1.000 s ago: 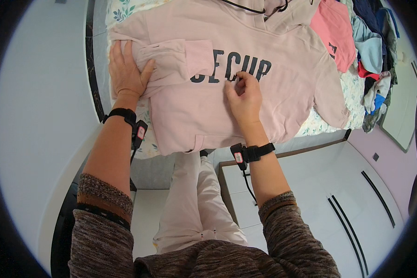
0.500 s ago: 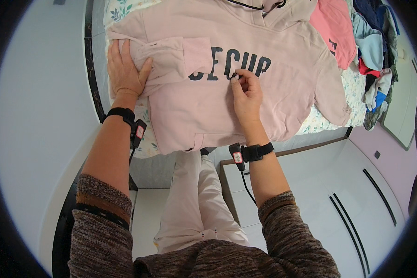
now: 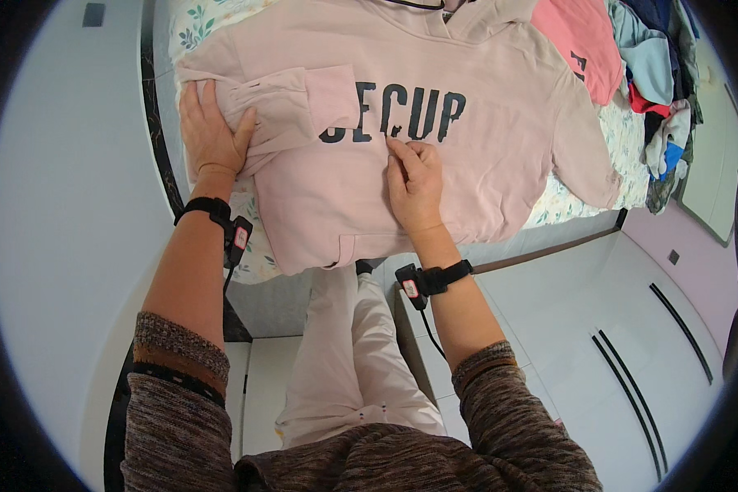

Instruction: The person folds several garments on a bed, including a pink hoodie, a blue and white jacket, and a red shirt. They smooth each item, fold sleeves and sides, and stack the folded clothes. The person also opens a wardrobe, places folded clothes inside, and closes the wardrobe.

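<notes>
Pale pink hoodie lies flat, front up, on bed w/ floral sheet. One sleeve folded across chest. Left hand flat, fingers spread, pressing folded sleeve at hoodie's edge. Right hand on chest just below dark lettering, fingertips pinched together on fabric. Heap of clothes at bed's far right.

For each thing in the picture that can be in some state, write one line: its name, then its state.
Pink hoodie: spread flat on the bed, front up, one sleeve folded across the chest.
Left hand: open, pressing flat on the folded sleeve.
Right hand: resting on the hoodie front, fingertips pinching the fabric.
Pile of clothes: heaped, unfolded.
</notes>
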A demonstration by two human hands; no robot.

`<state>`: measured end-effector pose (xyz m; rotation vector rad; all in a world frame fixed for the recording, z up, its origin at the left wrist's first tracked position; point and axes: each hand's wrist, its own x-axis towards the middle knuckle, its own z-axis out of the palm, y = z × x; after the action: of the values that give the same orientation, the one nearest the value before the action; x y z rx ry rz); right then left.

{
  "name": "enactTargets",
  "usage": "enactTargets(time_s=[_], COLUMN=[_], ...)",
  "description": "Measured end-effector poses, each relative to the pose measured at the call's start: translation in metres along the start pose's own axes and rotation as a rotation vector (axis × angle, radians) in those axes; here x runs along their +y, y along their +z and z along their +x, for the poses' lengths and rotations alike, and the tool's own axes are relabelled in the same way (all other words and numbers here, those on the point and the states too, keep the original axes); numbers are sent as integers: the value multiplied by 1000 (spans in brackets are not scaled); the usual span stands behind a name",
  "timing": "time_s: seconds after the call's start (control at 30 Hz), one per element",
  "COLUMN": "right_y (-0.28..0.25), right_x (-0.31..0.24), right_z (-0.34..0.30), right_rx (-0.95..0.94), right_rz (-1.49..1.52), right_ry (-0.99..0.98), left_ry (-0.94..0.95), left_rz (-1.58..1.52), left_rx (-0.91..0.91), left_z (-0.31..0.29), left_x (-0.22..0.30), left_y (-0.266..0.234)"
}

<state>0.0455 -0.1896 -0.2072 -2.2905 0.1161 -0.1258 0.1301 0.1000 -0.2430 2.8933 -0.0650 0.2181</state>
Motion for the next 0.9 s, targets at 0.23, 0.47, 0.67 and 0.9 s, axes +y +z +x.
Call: enactTargets(time_s=[0.23,0.47,0.67,0.9], right_y=[5,3,6,2], right_x=[1,5,3,1], right_z=[8,7,7,4], right_rx=[5,-38,9,4], right_rz=[192,261,177,200], right_ry=[288,328,240,210], left_ry=[16,6,-9,-9], left_rz=[10,12,-9,7], left_rx=[9,0,-12,-37], left_z=[-1,1,1,5], left_x=[-1,1,3,8], left_y=[0,-1,-6,-9])
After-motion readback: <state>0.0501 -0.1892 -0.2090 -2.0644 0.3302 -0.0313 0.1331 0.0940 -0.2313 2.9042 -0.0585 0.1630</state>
